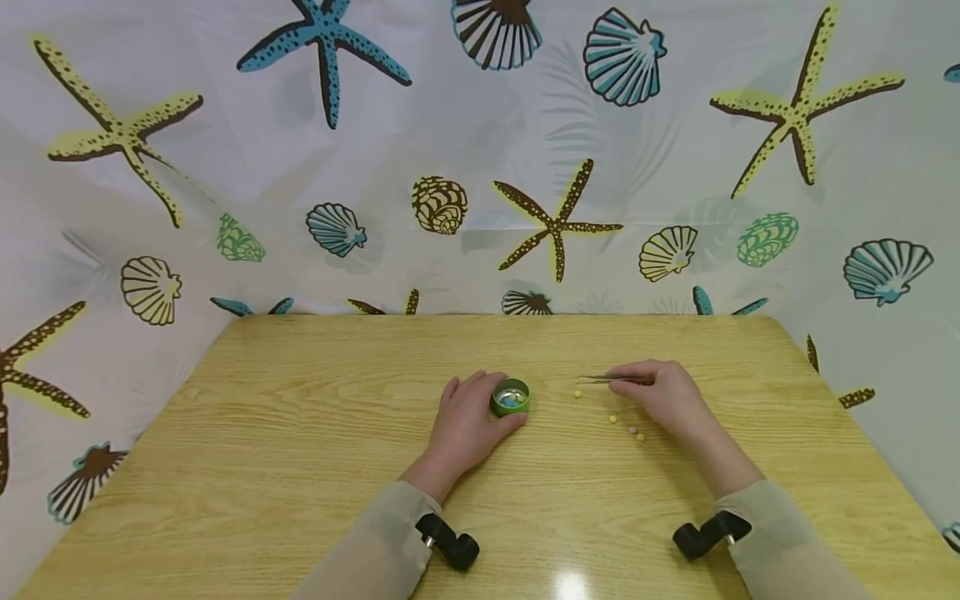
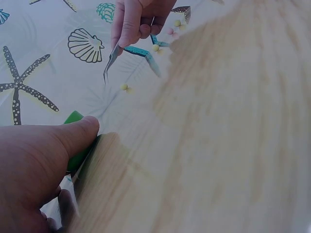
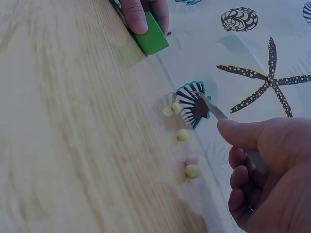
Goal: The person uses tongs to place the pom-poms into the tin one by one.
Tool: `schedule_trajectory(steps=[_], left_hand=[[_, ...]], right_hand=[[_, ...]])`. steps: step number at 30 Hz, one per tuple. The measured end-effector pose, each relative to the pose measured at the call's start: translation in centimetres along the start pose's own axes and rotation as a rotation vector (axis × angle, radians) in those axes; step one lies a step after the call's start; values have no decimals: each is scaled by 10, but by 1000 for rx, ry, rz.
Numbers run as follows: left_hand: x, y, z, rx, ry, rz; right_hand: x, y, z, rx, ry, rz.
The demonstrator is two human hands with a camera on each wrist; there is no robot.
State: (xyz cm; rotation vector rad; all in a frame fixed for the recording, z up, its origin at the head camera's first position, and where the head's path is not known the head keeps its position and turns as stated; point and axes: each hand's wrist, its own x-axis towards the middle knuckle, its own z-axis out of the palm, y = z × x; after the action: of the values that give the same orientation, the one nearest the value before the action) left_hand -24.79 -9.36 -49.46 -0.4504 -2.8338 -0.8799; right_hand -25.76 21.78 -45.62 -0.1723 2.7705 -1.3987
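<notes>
A small round green tin (image 1: 511, 397) stands on the wooden table, with blue and yellow bits visible inside it. My left hand (image 1: 472, 421) grips it from the left, fingers behind and thumb along the near side. In my right hand (image 1: 670, 400) is a pair of metal tweezers (image 1: 600, 379), pinched between thumb and fingers, tips pointing left toward the tin. Nothing shows between the tips. Below and around them lie small balls: a yellow ball (image 1: 577, 393) under the tips, another yellow ball (image 3: 182, 135) nearer, then a pink ball (image 3: 191, 159) beside a yellow one (image 3: 192, 171).
The wooden table (image 1: 300, 467) stretches out on both sides of the hands. Behind it hangs a pale cloth (image 1: 420, 125) printed with starfish and shells. A black wrist mount (image 1: 448, 542) sits on the left sleeve and another mount (image 1: 711, 535) on the right.
</notes>
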Motion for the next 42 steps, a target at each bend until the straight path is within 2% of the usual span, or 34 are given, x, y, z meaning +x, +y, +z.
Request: schedule_trajectory(steps=[23, 42], left_hand=[[1, 0, 0, 6, -5, -9], [-1, 0, -1, 13, -3, 3]], right_hand=[[3, 15, 0, 9, -37, 47], [0, 14, -2, 55, -78, 78]])
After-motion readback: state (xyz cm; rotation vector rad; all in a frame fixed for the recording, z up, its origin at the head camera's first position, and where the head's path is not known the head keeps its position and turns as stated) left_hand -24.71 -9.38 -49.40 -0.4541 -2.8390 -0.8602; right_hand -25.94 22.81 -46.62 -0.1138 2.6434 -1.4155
